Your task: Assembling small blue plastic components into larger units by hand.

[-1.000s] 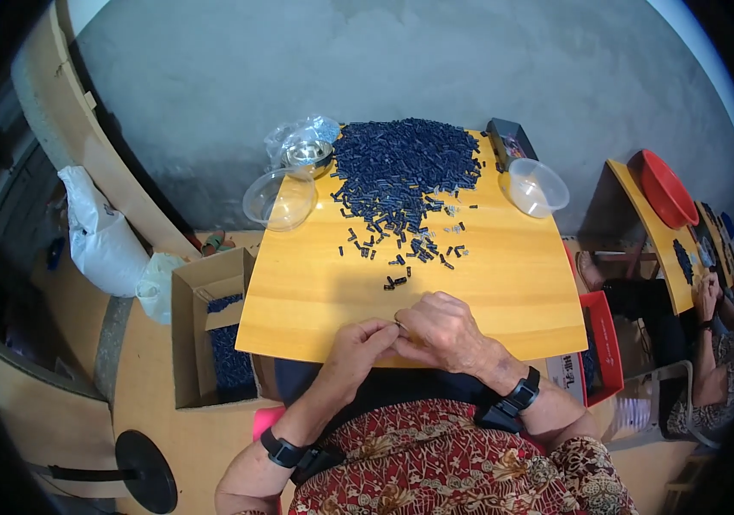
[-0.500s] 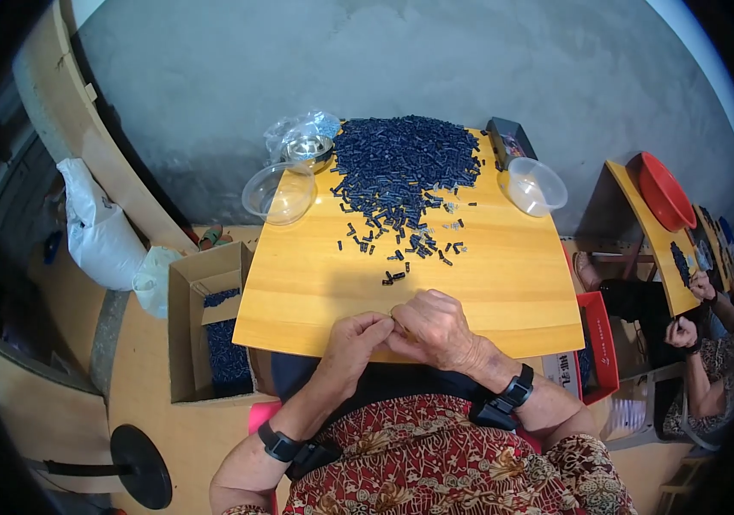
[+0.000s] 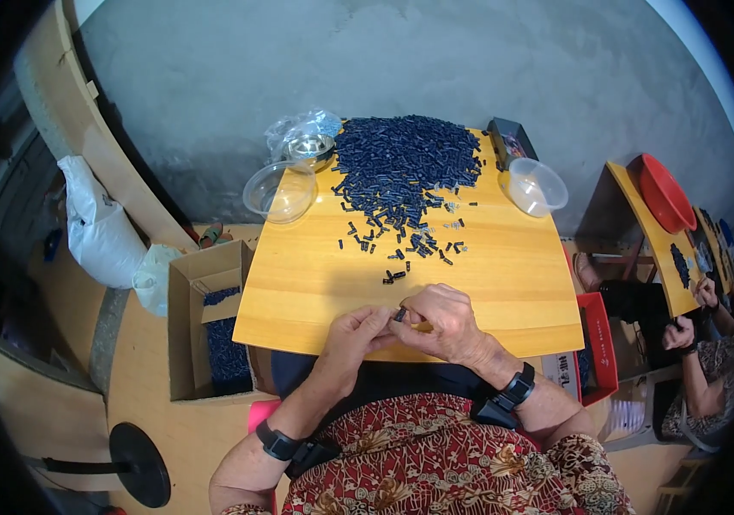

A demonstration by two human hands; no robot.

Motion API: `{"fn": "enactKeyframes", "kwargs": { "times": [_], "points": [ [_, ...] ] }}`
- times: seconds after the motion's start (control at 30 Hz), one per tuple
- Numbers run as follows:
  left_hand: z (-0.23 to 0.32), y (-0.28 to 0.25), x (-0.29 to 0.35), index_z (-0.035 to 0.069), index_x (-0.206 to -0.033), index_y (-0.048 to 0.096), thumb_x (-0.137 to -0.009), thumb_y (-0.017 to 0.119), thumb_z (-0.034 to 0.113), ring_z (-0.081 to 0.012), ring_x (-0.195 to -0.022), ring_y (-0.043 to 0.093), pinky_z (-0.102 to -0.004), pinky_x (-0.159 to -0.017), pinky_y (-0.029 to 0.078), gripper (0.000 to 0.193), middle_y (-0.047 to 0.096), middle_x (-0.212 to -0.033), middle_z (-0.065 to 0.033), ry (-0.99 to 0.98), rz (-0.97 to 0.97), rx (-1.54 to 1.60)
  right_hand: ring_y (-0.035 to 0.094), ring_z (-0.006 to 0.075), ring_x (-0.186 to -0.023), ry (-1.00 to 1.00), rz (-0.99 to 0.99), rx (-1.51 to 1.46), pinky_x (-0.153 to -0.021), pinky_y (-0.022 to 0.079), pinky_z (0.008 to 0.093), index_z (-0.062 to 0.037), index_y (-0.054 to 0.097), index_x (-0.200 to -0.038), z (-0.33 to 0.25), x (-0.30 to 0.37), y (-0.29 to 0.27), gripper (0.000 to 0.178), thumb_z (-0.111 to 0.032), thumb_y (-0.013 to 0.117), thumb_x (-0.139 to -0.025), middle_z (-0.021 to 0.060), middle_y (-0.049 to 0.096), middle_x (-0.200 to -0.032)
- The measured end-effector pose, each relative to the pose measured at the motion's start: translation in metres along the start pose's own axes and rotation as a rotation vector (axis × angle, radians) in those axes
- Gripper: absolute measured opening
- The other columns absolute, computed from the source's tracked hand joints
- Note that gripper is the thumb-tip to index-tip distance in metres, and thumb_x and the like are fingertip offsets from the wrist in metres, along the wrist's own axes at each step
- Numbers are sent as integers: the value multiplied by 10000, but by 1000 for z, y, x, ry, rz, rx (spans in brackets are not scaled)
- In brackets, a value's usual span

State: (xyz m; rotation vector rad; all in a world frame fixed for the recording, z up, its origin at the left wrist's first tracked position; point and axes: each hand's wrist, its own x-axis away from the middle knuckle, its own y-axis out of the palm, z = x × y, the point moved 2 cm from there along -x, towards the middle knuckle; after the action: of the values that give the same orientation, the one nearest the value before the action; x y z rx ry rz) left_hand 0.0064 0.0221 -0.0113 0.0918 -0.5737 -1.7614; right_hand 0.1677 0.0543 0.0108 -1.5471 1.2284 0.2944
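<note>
Over the near edge of the wooden table (image 3: 487,292), my two hands meet in front of me. My right hand (image 3: 444,322) pinches a small dark plastic piece (image 3: 398,314) between thumb and forefinger. Close against it, my left hand (image 3: 352,336) is closed in a pinch; whatever lies between its fingertips is too small to make out. Beyond my hands, a few loose dark pieces (image 3: 393,276) lie apart from the rest. A big heap of such pieces (image 3: 405,159) covers the table's far part, with small clear bits (image 3: 451,207) among its near scatter.
Clear plastic bowls stand at the table's left (image 3: 281,193) and right (image 3: 537,187) edges. Behind the left one is a metal bowl (image 3: 308,148); a black tray (image 3: 511,140) sits far right. A cardboard box (image 3: 191,326) and a red crate (image 3: 600,343) flank the table. Another person works at right.
My fingertips have parted slightly, and the dark piece now shows in my right fingers. My left fingers have shifted a little. The heap and bowls stay put.
</note>
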Motion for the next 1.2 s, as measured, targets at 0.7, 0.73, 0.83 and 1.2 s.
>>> {"fn": "enactKeyframes", "kwargs": {
  "times": [0.7, 0.73, 0.83, 1.2],
  "points": [
    [0, -1, 0, 79, -997, 651, -954, 545, 286, -67, -884, 568, -242, -844, 458, 236, 631, -953, 16, 20, -5, -37, 536, 233, -536, 0, -69, 55, -517, 417, 339, -50, 556, -703, -7, -6, -3, 207, -97, 757, -684, 52, 525, -606],
    [0, -1, 0, 88, -990, 654, -952, 550, 292, -58, -870, 562, -229, -824, 452, 232, 630, -945, 24, 18, -8, -47, 532, 232, -533, 2, -63, 49, -516, 414, 339, -51, 557, -701, -8, -6, -2, 203, -97, 754, -686, 51, 525, -606],
    [0, -2, -1, 95, -977, 660, -941, 566, 294, -45, -859, 552, -212, -803, 438, 223, 629, -932, 35, 34, -19, -28, 551, 232, -556, -10, -74, 57, -529, 426, 336, -52, 565, -725, -7, -6, -1, 192, -93, 749, -691, 54, 541, -629],
    [-4, -4, -1, 95, -964, 662, -918, 600, 279, -43, -864, 548, -214, -810, 440, 200, 634, -920, 31, -2, -13, -41, 575, 232, -602, -78, -32, 80, -566, 445, 335, -58, 599, -787, -8, -5, -2, 187, -105, 752, -690, 56, 584, -689]
  ]
}}
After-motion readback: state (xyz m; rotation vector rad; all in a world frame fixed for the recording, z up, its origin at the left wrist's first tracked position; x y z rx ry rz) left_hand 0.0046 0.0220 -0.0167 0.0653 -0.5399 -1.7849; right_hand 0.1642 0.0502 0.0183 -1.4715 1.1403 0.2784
